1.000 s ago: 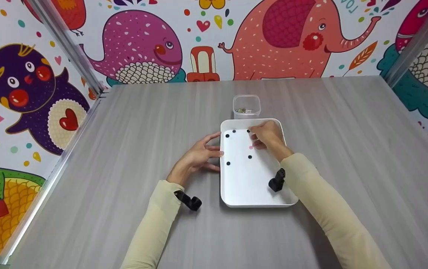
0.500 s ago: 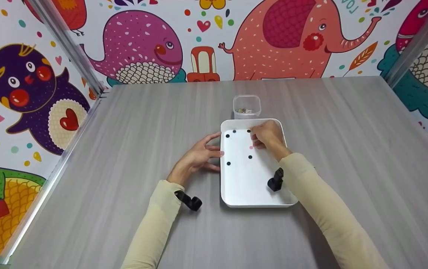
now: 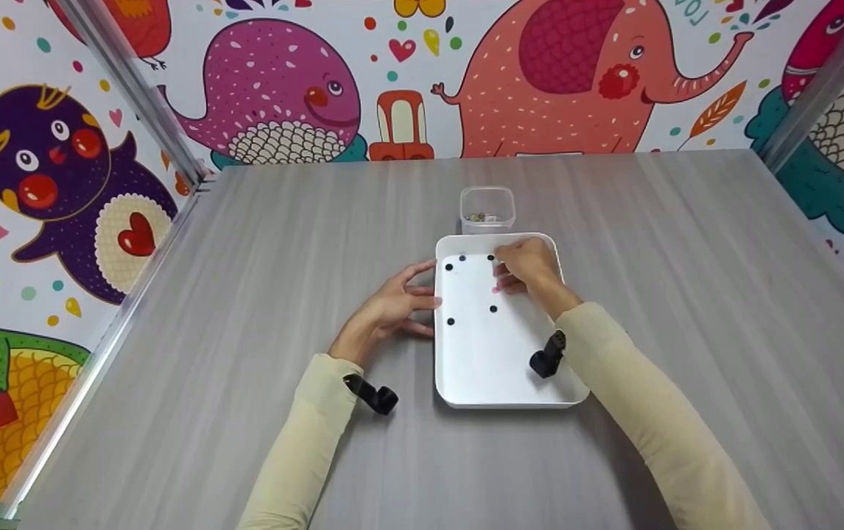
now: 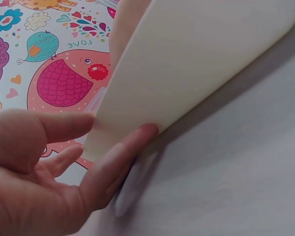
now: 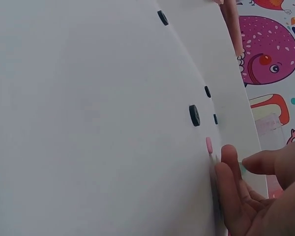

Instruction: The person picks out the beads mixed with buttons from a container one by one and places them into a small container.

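A white rectangular tray holds several small black buttons and a pink piece. My left hand rests its spread, fairly straight fingers against the tray's left wall; the left wrist view shows the thumb and fingertips touching that side. Inside the tray's far end, my right hand has its fingers curled, thumb and index tips right at one black button. From the right wrist, a small dark greenish sliver shows between thumb and fingers; most of it is hidden.
Just beyond the tray's far wall stands a clear plastic box with small mixed pieces at its bottom. Both stand on a grey wood-grain table. Cartoon-printed panels border the table at the back and sides.
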`<action>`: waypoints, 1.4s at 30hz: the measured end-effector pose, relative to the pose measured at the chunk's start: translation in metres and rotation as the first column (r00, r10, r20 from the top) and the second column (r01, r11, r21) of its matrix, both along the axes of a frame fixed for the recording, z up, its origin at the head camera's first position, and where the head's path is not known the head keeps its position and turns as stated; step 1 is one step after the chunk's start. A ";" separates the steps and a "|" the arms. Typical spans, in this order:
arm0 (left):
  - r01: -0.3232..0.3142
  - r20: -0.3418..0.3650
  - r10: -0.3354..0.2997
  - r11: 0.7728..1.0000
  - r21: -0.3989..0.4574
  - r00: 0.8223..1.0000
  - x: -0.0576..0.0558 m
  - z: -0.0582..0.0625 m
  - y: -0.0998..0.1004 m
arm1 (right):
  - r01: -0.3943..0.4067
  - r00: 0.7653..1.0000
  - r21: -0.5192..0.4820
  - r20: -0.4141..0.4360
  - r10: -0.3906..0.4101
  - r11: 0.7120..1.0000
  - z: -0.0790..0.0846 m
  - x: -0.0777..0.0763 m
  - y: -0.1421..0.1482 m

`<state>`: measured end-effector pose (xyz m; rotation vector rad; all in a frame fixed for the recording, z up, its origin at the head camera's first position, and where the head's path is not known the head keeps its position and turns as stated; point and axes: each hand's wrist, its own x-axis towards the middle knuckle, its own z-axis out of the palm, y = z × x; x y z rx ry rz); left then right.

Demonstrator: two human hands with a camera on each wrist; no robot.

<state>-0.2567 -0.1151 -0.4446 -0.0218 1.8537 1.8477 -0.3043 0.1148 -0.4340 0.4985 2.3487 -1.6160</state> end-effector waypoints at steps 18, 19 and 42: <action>0.007 -0.007 -0.007 1.000 -0.013 1.000 0.001 0.002 0.000 | -0.017 0.999 -0.147 0.040 0.023 0.989 0.002 0.000 -0.004; 0.007 -0.006 -0.007 1.000 -0.011 1.000 0.001 0.002 0.000 | -0.014 0.999 -0.157 0.043 0.021 0.987 0.003 -0.001 -0.004; 0.010 -0.016 -0.010 1.000 -0.018 1.000 0.001 0.001 -0.001 | -0.094 0.988 -0.334 -0.150 0.046 0.938 0.019 -0.008 0.000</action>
